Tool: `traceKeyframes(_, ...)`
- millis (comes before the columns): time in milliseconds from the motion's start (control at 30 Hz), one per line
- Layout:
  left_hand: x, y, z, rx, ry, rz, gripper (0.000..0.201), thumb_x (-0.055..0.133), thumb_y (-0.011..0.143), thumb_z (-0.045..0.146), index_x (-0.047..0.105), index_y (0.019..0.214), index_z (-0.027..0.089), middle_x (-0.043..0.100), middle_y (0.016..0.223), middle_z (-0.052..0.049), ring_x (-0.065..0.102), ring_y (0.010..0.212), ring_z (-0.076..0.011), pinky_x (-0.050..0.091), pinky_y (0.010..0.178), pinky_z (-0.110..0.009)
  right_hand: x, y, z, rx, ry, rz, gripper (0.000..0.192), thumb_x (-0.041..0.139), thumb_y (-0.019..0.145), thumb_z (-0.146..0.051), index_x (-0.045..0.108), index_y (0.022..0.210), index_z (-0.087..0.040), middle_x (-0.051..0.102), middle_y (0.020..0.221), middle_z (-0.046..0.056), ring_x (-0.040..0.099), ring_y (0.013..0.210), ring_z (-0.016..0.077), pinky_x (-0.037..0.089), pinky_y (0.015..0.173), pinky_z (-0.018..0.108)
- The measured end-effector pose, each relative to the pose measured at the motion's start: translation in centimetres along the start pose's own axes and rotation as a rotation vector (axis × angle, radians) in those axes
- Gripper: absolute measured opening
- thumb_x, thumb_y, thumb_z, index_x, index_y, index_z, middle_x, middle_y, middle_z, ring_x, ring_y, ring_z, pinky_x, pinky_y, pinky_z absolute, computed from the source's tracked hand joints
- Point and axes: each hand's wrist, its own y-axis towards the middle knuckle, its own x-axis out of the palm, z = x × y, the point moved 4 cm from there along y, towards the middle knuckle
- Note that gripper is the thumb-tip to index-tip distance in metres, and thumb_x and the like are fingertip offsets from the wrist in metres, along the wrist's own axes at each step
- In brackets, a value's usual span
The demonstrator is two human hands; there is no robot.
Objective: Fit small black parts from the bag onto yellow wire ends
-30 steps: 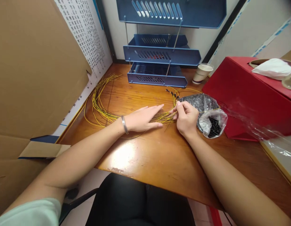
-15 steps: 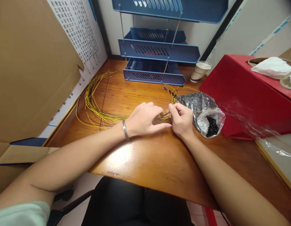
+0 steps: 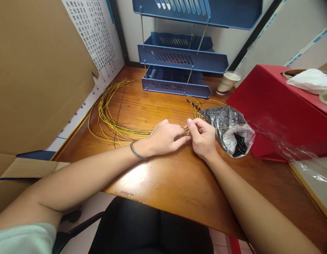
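Yellow and black wires point(image 3: 107, 118) curve in a loose bundle across the left of the desk and run under my hands. My left hand point(image 3: 167, 138), with a metal bangle on its wrist, is closed, thumb and fingertips pinched close to the right hand. My right hand point(image 3: 203, 138) also pinches, thumb against forefinger, at the wires in front of it. What exactly lies between the fingertips is too small to make out. Past the right hand, the wires' ends with black tips point(image 3: 191, 103) stick up beside a clear plastic bag point(image 3: 224, 118) of small black parts.
A blue tiered file tray point(image 3: 176, 88) stands at the back, with a paper cup point(image 3: 228, 83) to its right. A red box point(image 3: 279, 113) with tissue on top fills the right side. Cardboard point(image 3: 41, 77) rises at the left. The wooden desk's point(image 3: 163, 183) front edge is near my lap.
My left thumb and fingers have closed from a wider gap into a pinch beside the right hand. The right hand stays nearly in place. The whole view has shifted slightly.
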Motion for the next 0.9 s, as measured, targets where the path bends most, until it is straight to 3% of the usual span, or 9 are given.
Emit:
traceKeyframes(167,0.0,0.0,-0.1,0.000,-0.026,0.043,0.039,0.050,0.100,0.033,0.064,0.068,0.015,0.067,0.066,-0.001,0.048,0.056,-0.0106,0.026,0.066,-0.032,0.0,0.1,0.2,0.034,0.056,0.008,0.045,0.063,0.089,-0.062,0.062,0.070,-0.021,0.052,0.053,-0.003,0.046,0.046,0.0103,0.036,0.046,0.027)
traceKeyframes(300,-0.1,0.1,-0.6,-0.030,-0.051,0.073,0.039,0.049,0.100,0.033,0.064,0.069,0.015,0.068,0.067,-0.001,0.050,0.058,-0.0103,0.027,0.067,-0.031,0.0,0.1,0.4,0.018,0.043,-0.011,0.036,0.066,0.090,-0.050,0.060,0.069,-0.021,0.059,0.057,-0.002,0.051,0.050,0.0109,0.037,0.050,0.027)
traceKeyframes(533,0.0,0.2,-1.0,-0.048,-0.059,0.085,0.041,0.049,0.099,0.033,0.064,0.066,0.015,0.068,0.066,-0.001,0.051,0.059,-0.0106,0.029,0.065,-0.030,-0.3,0.2,0.5,-0.001,-0.038,0.085,0.031,0.065,0.090,-0.037,0.057,0.065,-0.021,0.057,0.057,-0.003,0.047,0.052,0.0103,0.035,0.052,0.028)
traceKeyframes(900,0.4,0.3,-1.4,-0.027,-0.178,0.048,0.035,0.051,0.098,0.031,0.070,0.073,0.015,0.071,0.071,-0.002,0.055,0.059,-0.0103,0.034,0.062,-0.027,0.2,0.2,0.6,0.049,-0.004,-0.020,0.028,0.065,0.089,-0.036,0.057,0.066,-0.022,0.059,0.055,-0.002,0.050,0.048,0.0114,0.035,0.049,0.029)
